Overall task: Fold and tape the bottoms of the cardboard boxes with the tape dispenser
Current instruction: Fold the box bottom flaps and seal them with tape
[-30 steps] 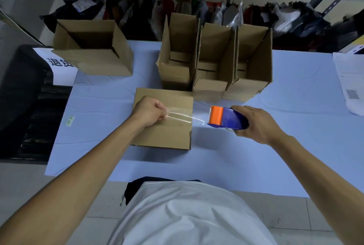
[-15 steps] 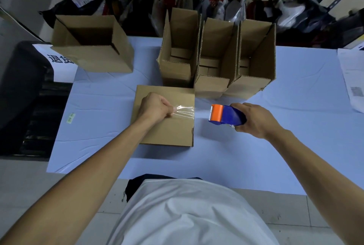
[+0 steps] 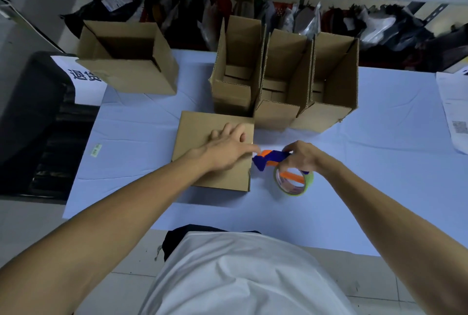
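A small cardboard box (image 3: 197, 135) lies bottom-up on the light blue table (image 3: 354, 188), just in front of me. My left hand (image 3: 228, 147) presses flat on its top, fingers spread, near the right edge. My right hand (image 3: 304, 157) grips the blue and orange tape dispenser (image 3: 268, 160), tipped down against the box's right side. Its tape roll (image 3: 293, 180) hangs below the hand, close to the table.
Three open boxes (image 3: 286, 81) stand side by side behind the one I work on. A larger open box (image 3: 126, 61) sits at the back left. Printed papers (image 3: 453, 112) lie at the right edge. A black bin (image 3: 27, 112) stands left of the table.
My left hand let go of the pinched tape end and now lies flat on the box. My right hand brought the dispenser left and down to the box's right edge.
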`<state>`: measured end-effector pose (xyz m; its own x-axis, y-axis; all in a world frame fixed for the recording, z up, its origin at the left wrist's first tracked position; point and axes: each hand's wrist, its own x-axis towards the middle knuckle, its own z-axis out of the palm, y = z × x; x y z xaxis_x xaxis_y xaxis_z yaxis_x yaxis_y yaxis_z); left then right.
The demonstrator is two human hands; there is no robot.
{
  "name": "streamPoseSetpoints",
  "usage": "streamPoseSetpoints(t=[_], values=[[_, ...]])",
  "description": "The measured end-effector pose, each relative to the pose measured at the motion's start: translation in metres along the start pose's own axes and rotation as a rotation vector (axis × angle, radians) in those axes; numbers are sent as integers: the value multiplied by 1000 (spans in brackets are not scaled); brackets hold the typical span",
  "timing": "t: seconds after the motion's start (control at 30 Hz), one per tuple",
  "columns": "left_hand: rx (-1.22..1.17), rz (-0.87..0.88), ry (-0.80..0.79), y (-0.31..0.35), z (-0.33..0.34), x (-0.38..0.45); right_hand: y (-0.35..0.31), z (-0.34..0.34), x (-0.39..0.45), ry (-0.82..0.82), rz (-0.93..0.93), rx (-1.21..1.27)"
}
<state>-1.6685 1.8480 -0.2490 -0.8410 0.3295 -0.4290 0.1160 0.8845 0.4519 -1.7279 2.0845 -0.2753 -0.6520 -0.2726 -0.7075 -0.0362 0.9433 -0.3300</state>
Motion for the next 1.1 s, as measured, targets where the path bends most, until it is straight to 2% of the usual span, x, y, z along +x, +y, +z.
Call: streamPoseSetpoints(t=[0.07, 0.17, 0.27, 0.37, 0.4, 0.47, 0.57, 0.6, 0.67, 0.7, 0.77, 0.87, 1.1], values=[[27, 2, 4, 4, 3, 2, 2, -5, 1, -84, 74, 20], [215, 6, 19, 12, 7, 4, 11, -12, -5, -75, 89, 33], [438, -37, 46, 26, 14, 4, 18, -13, -20, 36, 71, 35], [527, -103, 75, 41, 23, 4, 24, -3, -39, 221, -47, 123], [484, -124, 92, 42, 24, 4, 25, 3, -46, 279, -103, 189], [248, -168, 152, 41, 20, -2, 26, 12, -61, 364, -198, 329], [-300, -255, 357, 34, 11, -18, 28, 22, -73, 443, -296, 251], [-534, -315, 369, 34, 9, -24, 27, 25, -76, 459, -332, 211], [-973, -405, 260, 37, 7, -35, 23, 27, -82, 474, -400, 191], [-1108, -413, 172, 38, 7, -39, 21, 27, -85, 479, -429, 189], [-1238, -384, 50, 37, 8, -45, 16, 28, -89, 473, -476, 163], [-1312, -336, -16, 34, 8, -49, 10, 27, -93, 429, -500, 122], [-1276, -364, 15, 30, 20, -57, 8, 33, -103, 389, -532, 151]])
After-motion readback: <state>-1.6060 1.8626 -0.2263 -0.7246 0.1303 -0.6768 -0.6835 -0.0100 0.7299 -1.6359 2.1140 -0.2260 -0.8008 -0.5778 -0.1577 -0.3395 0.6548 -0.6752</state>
